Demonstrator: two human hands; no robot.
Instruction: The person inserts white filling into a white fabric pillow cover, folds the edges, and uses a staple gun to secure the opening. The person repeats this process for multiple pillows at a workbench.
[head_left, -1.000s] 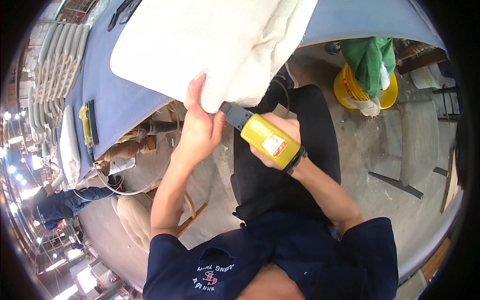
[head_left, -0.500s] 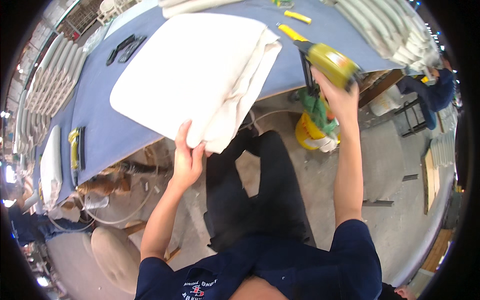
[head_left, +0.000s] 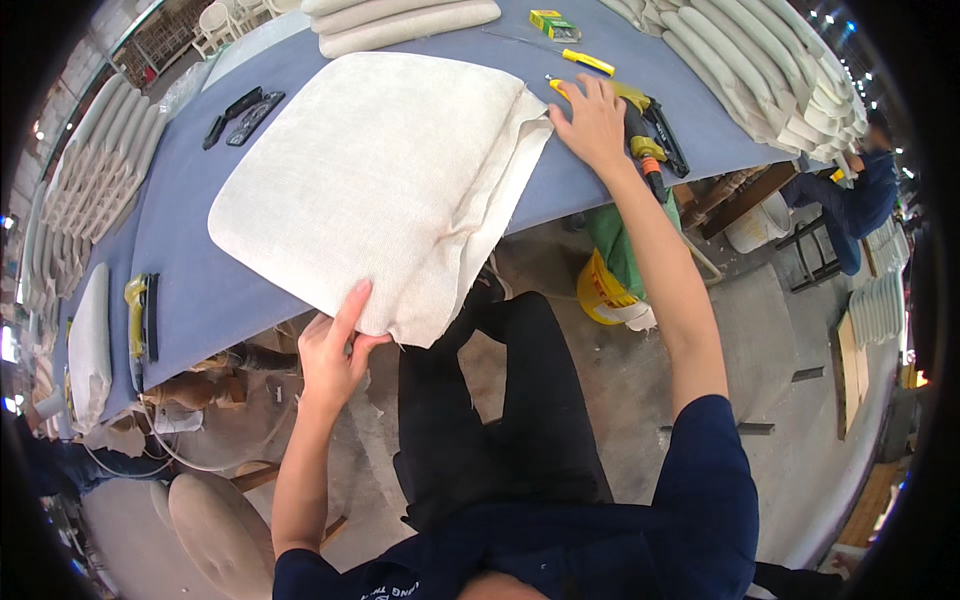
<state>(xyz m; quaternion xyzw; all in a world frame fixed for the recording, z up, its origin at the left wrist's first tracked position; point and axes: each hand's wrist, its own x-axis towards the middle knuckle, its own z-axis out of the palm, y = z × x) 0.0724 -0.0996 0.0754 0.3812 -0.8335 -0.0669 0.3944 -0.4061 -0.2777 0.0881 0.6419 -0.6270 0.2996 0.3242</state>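
Observation:
A cream fabric-covered seat pad (head_left: 360, 170) lies on the blue-topped table, its loose cloth folded along the right side. My left hand (head_left: 335, 355) pinches the pad's near edge, thumb and fingers on either side of the cloth. To the right of the pad, my right hand (head_left: 595, 125) reaches over the table with its fingers apart. Its fingertips are at a small yellow-handled tool (head_left: 557, 88), mostly covered by the hand. A yellow and black staple gun (head_left: 650, 140) lies just right of that hand. Beyond the fingers is a yellow-handled screwdriver (head_left: 588, 62).
Stacked cream pads stand at the far right (head_left: 740, 60), far middle (head_left: 405, 25) and left (head_left: 110, 150). Another staple gun (head_left: 140, 320) lies at the table's left edge. A green box (head_left: 555, 25) sits at the back. Below the table stands a yellow bucket (head_left: 605, 290).
My right hand has let go of the staple gun, which now lies on the table, and moved left to the yellow-handled tool. My left hand still grips the pad's near edge.

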